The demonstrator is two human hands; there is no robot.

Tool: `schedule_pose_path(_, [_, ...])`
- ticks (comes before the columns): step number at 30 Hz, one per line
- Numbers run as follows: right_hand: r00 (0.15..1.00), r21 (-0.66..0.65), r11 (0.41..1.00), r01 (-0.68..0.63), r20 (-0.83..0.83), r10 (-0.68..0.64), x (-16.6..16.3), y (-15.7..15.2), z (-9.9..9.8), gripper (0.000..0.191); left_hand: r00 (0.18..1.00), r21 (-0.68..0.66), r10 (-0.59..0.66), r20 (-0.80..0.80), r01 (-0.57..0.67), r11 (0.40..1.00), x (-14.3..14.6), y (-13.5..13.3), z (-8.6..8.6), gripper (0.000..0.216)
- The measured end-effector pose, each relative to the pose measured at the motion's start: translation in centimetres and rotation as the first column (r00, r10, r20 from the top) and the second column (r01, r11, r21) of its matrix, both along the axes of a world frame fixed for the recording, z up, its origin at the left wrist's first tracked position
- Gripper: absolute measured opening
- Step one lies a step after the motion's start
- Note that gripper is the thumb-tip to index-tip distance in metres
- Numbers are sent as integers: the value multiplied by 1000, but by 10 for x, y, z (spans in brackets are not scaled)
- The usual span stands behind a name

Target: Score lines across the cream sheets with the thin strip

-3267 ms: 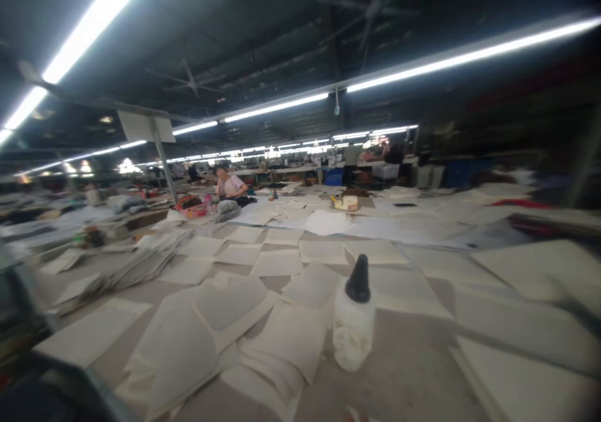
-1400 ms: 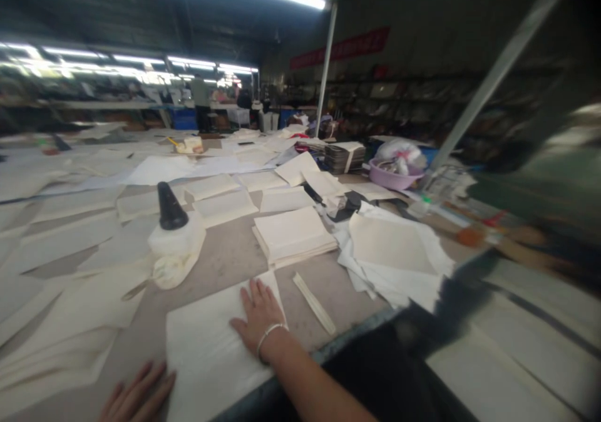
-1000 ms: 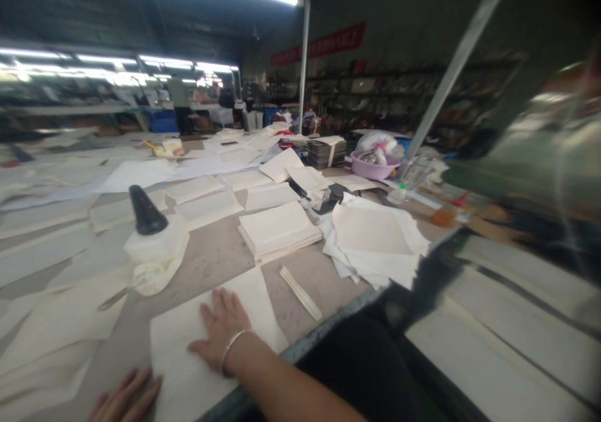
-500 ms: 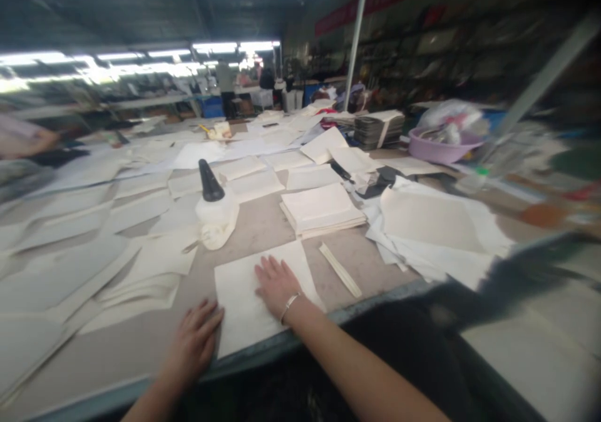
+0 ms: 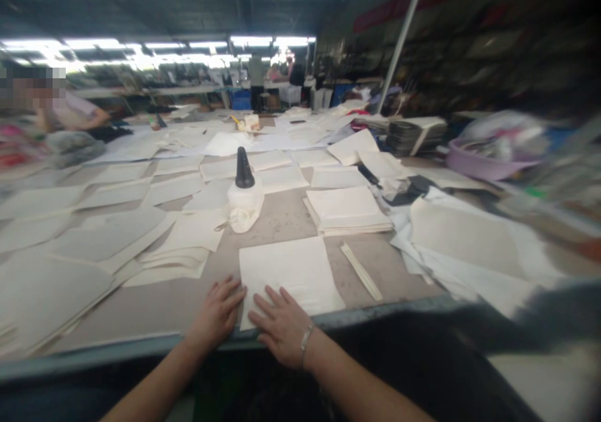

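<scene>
A cream-coloured flat sheet [image 5: 291, 265] lies on the table by its front edge; whether it is cloth or paper I cannot tell. My right hand [image 5: 280, 322], with a bracelet at the wrist, rests flat on the sheet's near part, fingers spread. At the sheet's left edge, my left hand [image 5: 220, 309] lies on the table with its fingers stretched out. Behind the sheet stands a white bottle with a black cone-shaped nozzle [image 5: 244, 170], on a small cream piece. A neat stack of folded cream pieces [image 5: 347, 209] sits beyond the sheet, and a narrow strip [image 5: 360, 270] lies to its right.
Rows of cream pieces [image 5: 113, 234] cover the table's left side. A loose pile of sheets [image 5: 469, 240] lies at right, near a purple basin [image 5: 488, 159] and a tied dark stack [image 5: 416, 137]. Another person [image 5: 70, 109] is at the far left.
My right hand has slid back over the sheet toward the table's front edge. My left hand stays beside the sheet's left edge. The whole view has swung left.
</scene>
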State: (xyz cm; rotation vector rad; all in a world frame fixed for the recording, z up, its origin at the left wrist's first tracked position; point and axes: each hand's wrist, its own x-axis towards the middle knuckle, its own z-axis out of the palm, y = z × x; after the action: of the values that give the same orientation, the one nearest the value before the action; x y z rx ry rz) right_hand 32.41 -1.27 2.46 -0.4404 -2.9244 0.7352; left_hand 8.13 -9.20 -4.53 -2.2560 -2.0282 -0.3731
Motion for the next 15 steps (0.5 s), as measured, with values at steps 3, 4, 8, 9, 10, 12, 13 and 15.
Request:
schedule_pose_path(3, [999, 36, 999, -12, -32, 13, -5, -11, 1, 47, 1000, 28, -20, 8, 20, 999, -3, 0, -2, 39])
schedule_pose_path(4, [998, 51, 998, -26, -47, 29, -7, -13, 1, 47, 999, 43, -33, 14, 33, 999, -5, 0, -3, 38])
schedule_pose_path(8, [994, 82, 996, 40, -106, -31, -15, -10, 0, 48, 995, 135, -98, -9, 98, 986, -18, 3, -15, 35])
schedule_pose_path(9, [988, 88, 988, 123, -100, -114, -15, -7, -2, 52, 994, 162, -106, -31, 110, 981, -18, 4, -18, 35])
schedule_pose_path(10, [974, 95, 971, 218, -80, -211, -14, -3, -5, 56, 994, 188, -97, -45, 104, 977, -17, 6, -21, 36])
schedule_pose_path(12, [936, 115, 929, 352, -21, -352, -12, 3, -12, 63, 989, 200, -111, -95, 128, 971, -7, 7, -26, 38])
schedule_pose_path(13, [925, 120, 918, 377, -1, -379, -10, 4, -15, 64, 980, 189, -145, -137, 169, 967, 1, 6, -27, 39])
schedule_pose_path(15, [926, 120, 919, 375, 7, -379, -8, 5, -21, 63, 938, 153, -250, -238, 291, 945, 21, 5, -28, 37])
